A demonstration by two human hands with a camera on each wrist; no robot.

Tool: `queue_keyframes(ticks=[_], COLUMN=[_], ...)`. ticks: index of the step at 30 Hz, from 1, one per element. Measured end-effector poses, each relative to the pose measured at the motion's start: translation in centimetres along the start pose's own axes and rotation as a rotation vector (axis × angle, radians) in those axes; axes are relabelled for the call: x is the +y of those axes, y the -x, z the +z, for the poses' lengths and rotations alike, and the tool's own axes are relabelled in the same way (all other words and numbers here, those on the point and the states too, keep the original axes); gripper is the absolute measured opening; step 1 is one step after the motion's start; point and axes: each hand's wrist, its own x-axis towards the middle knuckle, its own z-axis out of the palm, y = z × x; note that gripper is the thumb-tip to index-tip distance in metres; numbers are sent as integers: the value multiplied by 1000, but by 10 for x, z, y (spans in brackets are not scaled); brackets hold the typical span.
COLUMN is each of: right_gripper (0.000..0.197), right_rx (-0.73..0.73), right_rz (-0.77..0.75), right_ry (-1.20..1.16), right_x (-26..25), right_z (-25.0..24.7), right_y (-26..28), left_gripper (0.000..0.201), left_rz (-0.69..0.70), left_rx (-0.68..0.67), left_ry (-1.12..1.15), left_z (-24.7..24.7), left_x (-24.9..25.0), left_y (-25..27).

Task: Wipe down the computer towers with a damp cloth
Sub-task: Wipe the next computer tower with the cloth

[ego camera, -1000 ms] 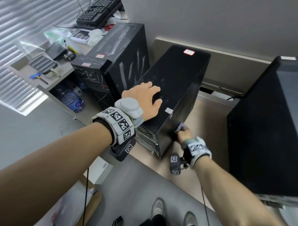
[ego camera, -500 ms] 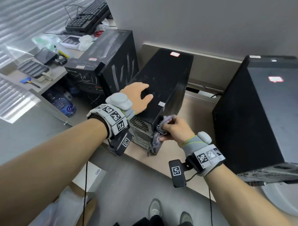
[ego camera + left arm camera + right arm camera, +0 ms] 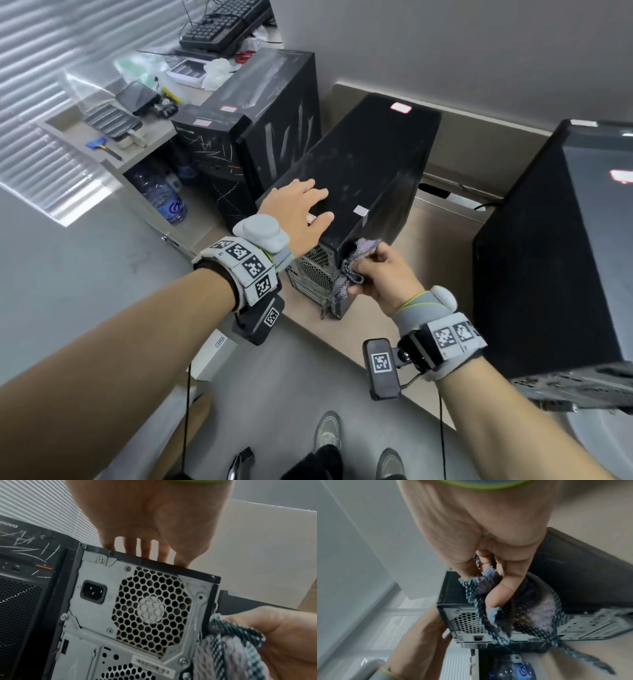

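Observation:
A black middle computer tower [image 3: 370, 164] stands on the tan platform with its vented rear panel [image 3: 137, 615] facing me. My left hand [image 3: 301, 212] lies flat on its top near the rear edge, fingers straight [image 3: 145, 550]. My right hand [image 3: 383, 277] grips a checked grey cloth [image 3: 352, 270] bunched against the tower's rear right corner [image 3: 513, 609] [image 3: 228, 646]. A scratched black tower [image 3: 253, 133] stands to the left, and a third black tower [image 3: 555, 246] to the right.
A low shelf [image 3: 116, 161] at the left carries a keyboard [image 3: 219, 27], a tablet, plastic bags and small tools; a water bottle [image 3: 164, 198] sits underneath. A white box [image 3: 219, 349] lies on the grey floor near my feet. A cable runs behind the towers.
My right hand has come up from low on the tower's right side to its upper rear corner with the cloth. My left hand stays on the top.

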Motion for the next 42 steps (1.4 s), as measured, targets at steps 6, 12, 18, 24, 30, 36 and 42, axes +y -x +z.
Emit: queue_keyframes(ticks=[6, 12, 18, 24, 30, 36, 42], right_gripper=[28, 34, 32, 33, 31, 35, 25], right_rx=[102, 277, 255, 122, -40, 205, 310], right_rz=[209, 354, 337, 233, -46, 152, 207], right_ry=[-81, 143, 264, 37, -66, 10, 418], right_x=[56, 153, 158, 41, -30, 59, 153], right_z=[-11, -29, -31, -7, 9, -13, -39], right_y=[-31, -88, -92, -35, 2, -53, -107], left_gripper=[48, 47, 49, 58, 47, 47, 55], left_rz=[19, 24, 37, 44, 38, 43, 38], left_rx=[33, 39, 36, 34, 25, 53, 75], left_ry=[8, 4, 13, 53, 20, -1, -1], left_z=[1, 5, 4, -1, -1, 2, 7], left_x=[1, 0, -3, 1, 0, 1, -4], left_y=[0, 0, -1, 2, 2, 2, 0])
